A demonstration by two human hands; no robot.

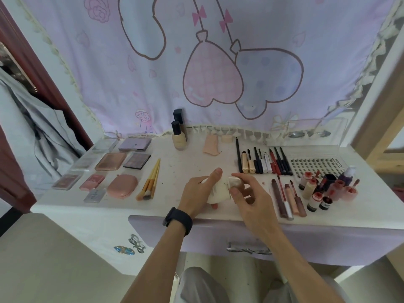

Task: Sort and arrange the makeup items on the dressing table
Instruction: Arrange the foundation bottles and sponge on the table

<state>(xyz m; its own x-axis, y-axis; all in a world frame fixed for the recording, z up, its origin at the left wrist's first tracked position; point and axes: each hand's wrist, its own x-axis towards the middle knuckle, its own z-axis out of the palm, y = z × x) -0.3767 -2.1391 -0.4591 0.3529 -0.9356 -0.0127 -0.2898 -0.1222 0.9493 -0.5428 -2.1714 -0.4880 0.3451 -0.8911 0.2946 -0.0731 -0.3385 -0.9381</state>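
Over the front middle of the white dressing table (179,169), my left hand (197,194) grips a white round compact case (218,191). My right hand (251,197) pinches a pale beige puff or lid (237,182) at the case's right side. Palettes and compacts (110,161) lie in rows on the left. Three wooden brushes (150,181) lie beside them. Pencils and mascaras (264,161) line up right of centre. Lip glosses (288,199) and small bottles (317,193) sit at the right. Two foundation bottles (178,134) stand at the back.
A lash tray (314,166) lies at the back right. A peach sponge piece (211,145) and a small puff (226,138) lie near the pink curtain (196,62). A lilac drawer (218,235) with a bow handle juts out below my wrists. My knees are beneath.
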